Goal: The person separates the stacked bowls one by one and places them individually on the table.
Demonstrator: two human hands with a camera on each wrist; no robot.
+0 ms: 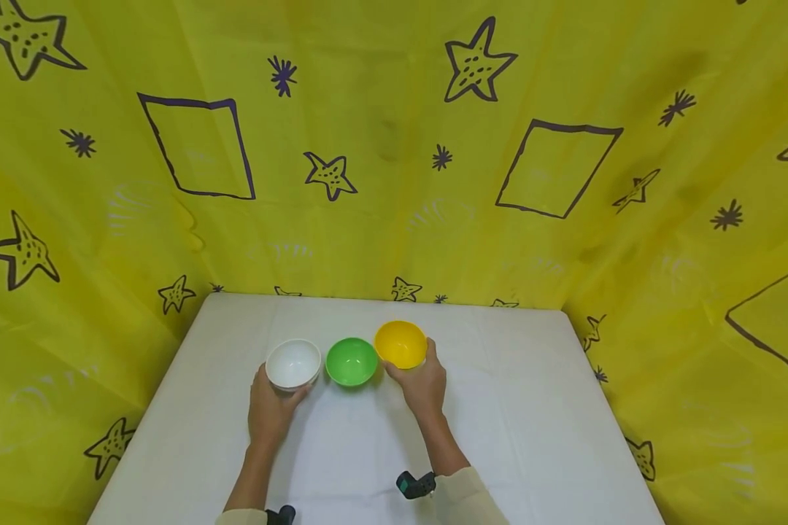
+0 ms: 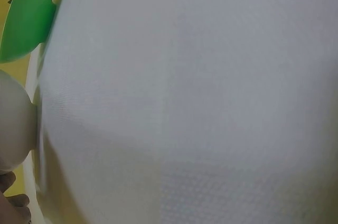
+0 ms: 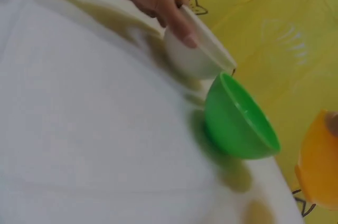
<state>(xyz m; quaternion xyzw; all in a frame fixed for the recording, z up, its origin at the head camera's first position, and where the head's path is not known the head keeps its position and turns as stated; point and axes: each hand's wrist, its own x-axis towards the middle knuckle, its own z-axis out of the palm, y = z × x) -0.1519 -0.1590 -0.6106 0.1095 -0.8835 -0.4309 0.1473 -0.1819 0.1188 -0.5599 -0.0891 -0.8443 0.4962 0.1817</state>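
Three small bowls stand in a row on a white-covered table. My left hand (image 1: 271, 408) grips the white bowl (image 1: 293, 363) at the left end, fingers on its left side and thumb at its near right. Between the hands sits the green bowl (image 1: 352, 362), upright and untouched. At the right, my right hand (image 1: 422, 383) holds the yellow bowl (image 1: 400, 345) by its near and right sides, slightly farther back than the others. The right wrist view shows the left hand's thumb along the white bowl (image 3: 190, 57); the yellow bowl (image 3: 319, 166) is partly cut off.
The white tablecloth (image 1: 525, 408) spreads around the bowls. A yellow curtain (image 1: 381, 233) with drawn stars and rectangles hangs behind the table and along both sides. A dark wrist device (image 1: 415, 485) sits at the right sleeve.
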